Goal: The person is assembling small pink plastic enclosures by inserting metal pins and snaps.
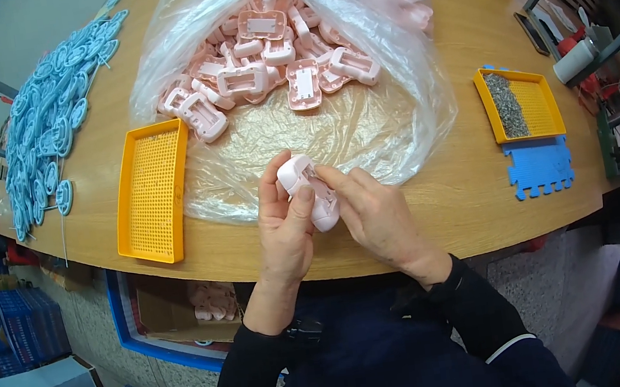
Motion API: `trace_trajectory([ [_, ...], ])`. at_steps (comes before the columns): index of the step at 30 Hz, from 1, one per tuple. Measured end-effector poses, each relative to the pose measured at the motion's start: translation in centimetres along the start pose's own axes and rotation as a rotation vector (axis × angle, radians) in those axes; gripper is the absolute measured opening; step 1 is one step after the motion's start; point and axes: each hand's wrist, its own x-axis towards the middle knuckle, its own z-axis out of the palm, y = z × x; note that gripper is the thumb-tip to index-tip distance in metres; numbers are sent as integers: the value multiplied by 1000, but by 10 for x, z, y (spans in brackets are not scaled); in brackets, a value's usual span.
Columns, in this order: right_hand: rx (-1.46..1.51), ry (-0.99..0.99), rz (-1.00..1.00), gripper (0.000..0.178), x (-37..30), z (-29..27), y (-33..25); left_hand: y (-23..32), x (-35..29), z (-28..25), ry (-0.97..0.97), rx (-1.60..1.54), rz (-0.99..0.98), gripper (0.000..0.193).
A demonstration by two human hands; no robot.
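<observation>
A pale pink plastic housing (326,211) with a hollow opening is held up over the near edge of the table. My left hand (283,228) grips it from the left, thumb across its front. From the right, my right hand (375,212) presses its fingers at the housing's side and opening; whether a small part is between those fingertips is hidden. Beyond my hands, a clear plastic bag (408,102) lies open with a heap of similar pink housings (303,85) spilling from its mouth.
At left stand an orange perforated tray (152,195) and a pile of light blue plastic parts (52,110). To the right, an orange tray (536,97) of small metal screws (504,101) rests on a blue foam mat (541,167). A box (165,310) with pink parts sits below the table edge.
</observation>
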Motion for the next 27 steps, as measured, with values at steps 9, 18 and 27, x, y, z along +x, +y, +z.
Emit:
trace_trajectory([
  [9,253,93,66,43,3,13,17,5,18,1,-2,18,-129,47],
  [18,127,-15,95,42,4,9,25,-9,22,-8,-7,159,-89,47],
  [27,885,-198,313,30,4,-4,51,2,28,-7,-157,268,-66,42],
])
